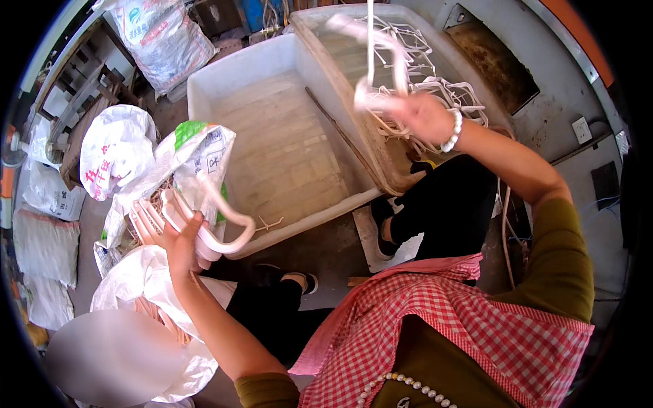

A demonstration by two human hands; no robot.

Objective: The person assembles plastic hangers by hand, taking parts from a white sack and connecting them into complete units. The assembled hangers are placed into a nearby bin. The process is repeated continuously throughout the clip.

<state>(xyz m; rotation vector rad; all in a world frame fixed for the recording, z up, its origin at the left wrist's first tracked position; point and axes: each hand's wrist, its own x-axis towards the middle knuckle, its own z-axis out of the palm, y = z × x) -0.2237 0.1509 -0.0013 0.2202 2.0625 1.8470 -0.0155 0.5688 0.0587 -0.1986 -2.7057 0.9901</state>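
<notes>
My left hand (179,243), at the left, grips a bunch of pale pink plastic hangers (232,234) beside an open bag. One curved end sticks out over the corner of the white tub (313,221). My right hand (427,119), with a white bead bracelet (454,130), is raised over the far right tub and closed on another pale pink hanger (399,64), blurred by motion. Below it, several whitish hangers (442,95) lie in a heap in the second tub (313,30). A thin white upright strip (371,41) passes beside the raised hanger.
The white tub holds shallow water and a long thin stick (340,129) leans along its right side. A small branched pink piece (269,224) lies near its corner. White sacks (163,47) and bags (117,151) stand at the left. A wall socket (581,129) is at the right.
</notes>
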